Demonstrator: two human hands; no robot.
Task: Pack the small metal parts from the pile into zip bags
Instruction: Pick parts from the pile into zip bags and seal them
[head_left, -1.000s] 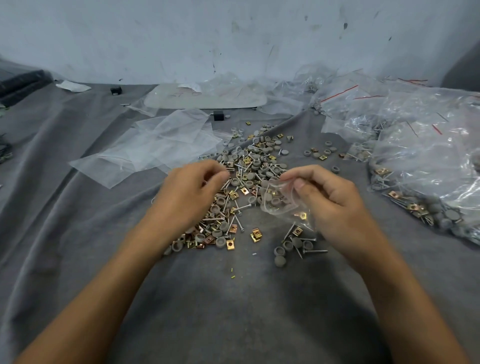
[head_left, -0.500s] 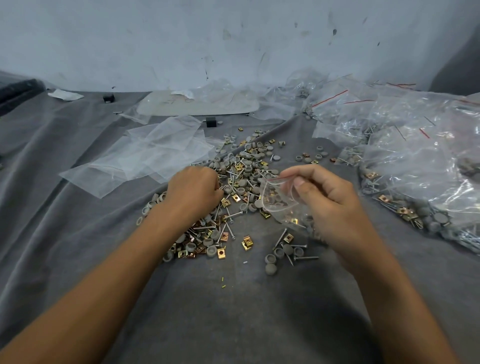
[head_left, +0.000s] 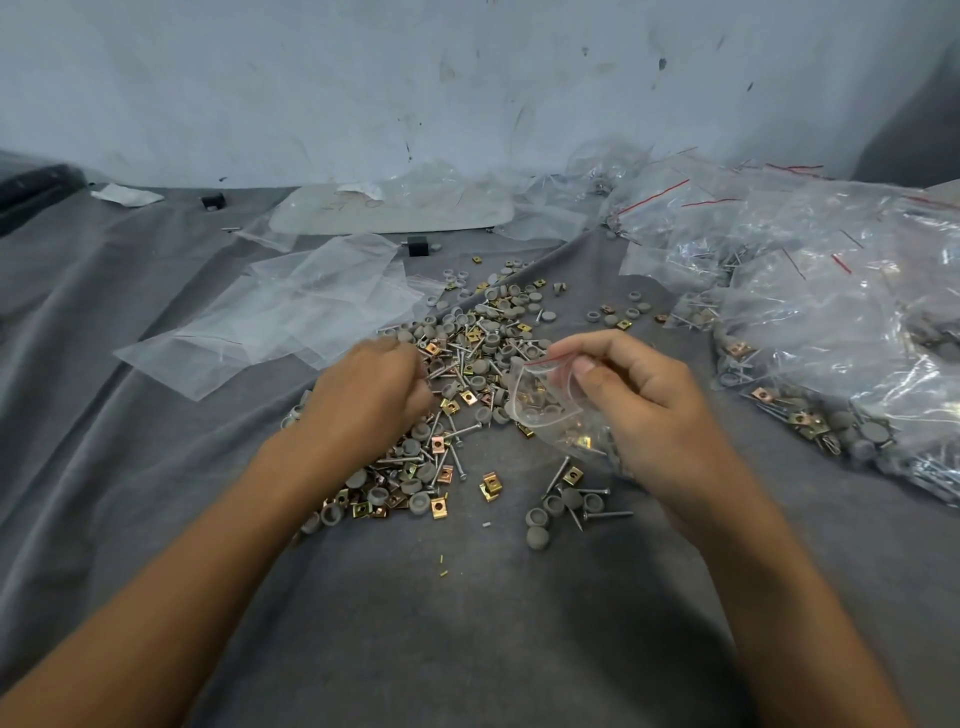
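Observation:
A pile of small parts (head_left: 467, 364), grey caps, brass-coloured clips and screws, lies spread on the grey cloth (head_left: 467, 623). My right hand (head_left: 639, 410) pinches the red-striped mouth of a small clear zip bag (head_left: 540, 405), held open just right of the pile; a few parts show inside it. My left hand (head_left: 369, 395) is down on the left side of the pile with its fingers curled into the parts; what the fingertips hold is hidden.
Empty clear bags (head_left: 291, 317) lie flat at the left of the pile. A heap of filled zip bags (head_left: 831, 322) covers the right side. A small group of caps and screws (head_left: 566, 504) lies near my right wrist. A wall stands behind.
My left hand has moved down from beside the bag onto the left of the pile. My right hand keeps the bag open in about the same place.

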